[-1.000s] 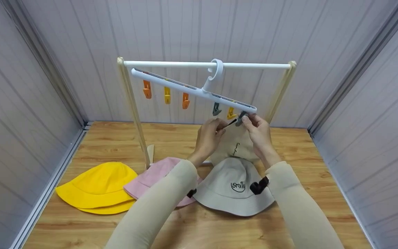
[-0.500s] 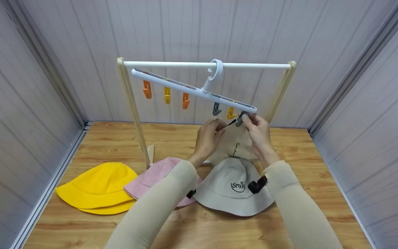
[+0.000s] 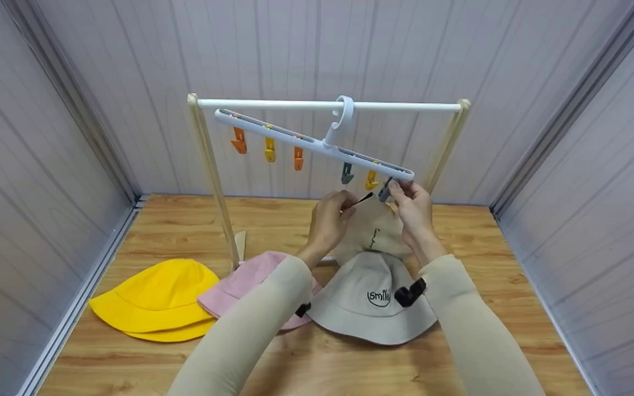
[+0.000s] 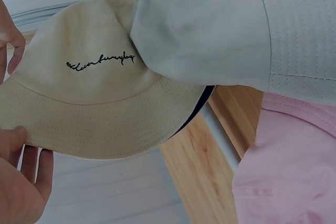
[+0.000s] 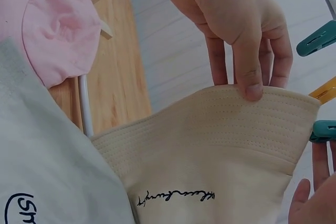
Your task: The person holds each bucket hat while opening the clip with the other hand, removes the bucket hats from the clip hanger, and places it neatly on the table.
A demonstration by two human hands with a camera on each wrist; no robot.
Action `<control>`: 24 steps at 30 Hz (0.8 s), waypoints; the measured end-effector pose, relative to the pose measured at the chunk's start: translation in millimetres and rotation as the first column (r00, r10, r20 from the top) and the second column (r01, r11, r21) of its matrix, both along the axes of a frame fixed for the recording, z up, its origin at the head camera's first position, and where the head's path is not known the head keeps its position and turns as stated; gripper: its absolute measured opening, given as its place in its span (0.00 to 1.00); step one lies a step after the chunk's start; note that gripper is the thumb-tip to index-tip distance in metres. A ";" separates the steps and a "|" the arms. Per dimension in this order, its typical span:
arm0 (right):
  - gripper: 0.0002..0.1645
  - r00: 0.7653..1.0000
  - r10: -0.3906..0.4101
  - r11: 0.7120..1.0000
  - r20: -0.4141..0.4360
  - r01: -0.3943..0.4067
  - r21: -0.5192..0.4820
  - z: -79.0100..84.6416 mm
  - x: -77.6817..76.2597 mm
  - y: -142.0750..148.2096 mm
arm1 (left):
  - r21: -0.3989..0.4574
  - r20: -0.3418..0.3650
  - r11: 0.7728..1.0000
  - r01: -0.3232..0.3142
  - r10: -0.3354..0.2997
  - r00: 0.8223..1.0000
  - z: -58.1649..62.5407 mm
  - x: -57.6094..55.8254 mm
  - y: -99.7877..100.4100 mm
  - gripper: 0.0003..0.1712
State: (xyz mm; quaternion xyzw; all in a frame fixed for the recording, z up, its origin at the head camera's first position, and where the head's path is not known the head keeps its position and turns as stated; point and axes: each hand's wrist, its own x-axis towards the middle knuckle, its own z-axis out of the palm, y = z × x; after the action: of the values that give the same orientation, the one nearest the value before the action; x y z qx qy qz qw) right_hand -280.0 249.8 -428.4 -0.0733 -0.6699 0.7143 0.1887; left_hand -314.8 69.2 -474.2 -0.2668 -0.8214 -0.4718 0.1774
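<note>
Beside the hanger's lower right end, my left hand [image 3: 331, 220] pinches the brim of a beige bucket hat [image 3: 375, 223] that has dark script on it. The thumb lies on one face of the brim and the fingers are behind it, as the right wrist view shows. My right hand [image 3: 415, 212] holds a dark green clothespin [image 3: 385, 190] at that end of the white hanger [image 3: 273, 132]. This clothespin is close to the brim's edge [image 5: 310, 135]; whether it bites the cloth I cannot tell. The hanger tilts down to the right, hooked over a white rod [image 3: 273, 103].
Along the hanger dangle other clothespins, among them an orange one [image 3: 239, 141] and a yellow one [image 3: 372, 179]. On the wooden table [image 3: 130, 363] lie a grey "smile" hat [image 3: 350, 297], a pink hat [image 3: 240, 286] and yellow hats [image 3: 163, 291]. A wooden post [image 3: 212, 181] supports the rod's left end.
The hanger has shifted slightly to the right, and its clothespins sway. The clothespin in my right hand and the brim in my left hand stand a little farther apart.
</note>
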 end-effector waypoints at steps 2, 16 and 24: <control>0.19 1.000 0.000 1.000 0.003 0.000 -0.003 -0.2 0.1 0.8 | 0.007 0.004 1.000 0.003 -0.003 1.000 -0.8 0.2 -1.0 0.05; 0.20 1.000 0.027 0.999 0.009 -0.027 0.027 -3.0 -0.3 3.9 | 0.097 0.081 0.995 -0.039 0.031 0.996 -8.1 -4.6 -16.3 0.06; 0.16 0.999 0.046 0.998 0.003 -0.046 0.046 -4.9 -1.4 5.2 | 0.147 0.090 0.986 -0.082 0.070 0.994 -14.3 -7.3 -27.4 0.05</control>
State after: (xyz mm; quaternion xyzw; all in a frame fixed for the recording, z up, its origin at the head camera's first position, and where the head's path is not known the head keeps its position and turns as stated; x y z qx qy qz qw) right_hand -281.4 255.0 -433.4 -0.0542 -0.6880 0.7026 0.1734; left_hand -322.1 41.7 -488.5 -0.2009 -0.7998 -0.5362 0.1802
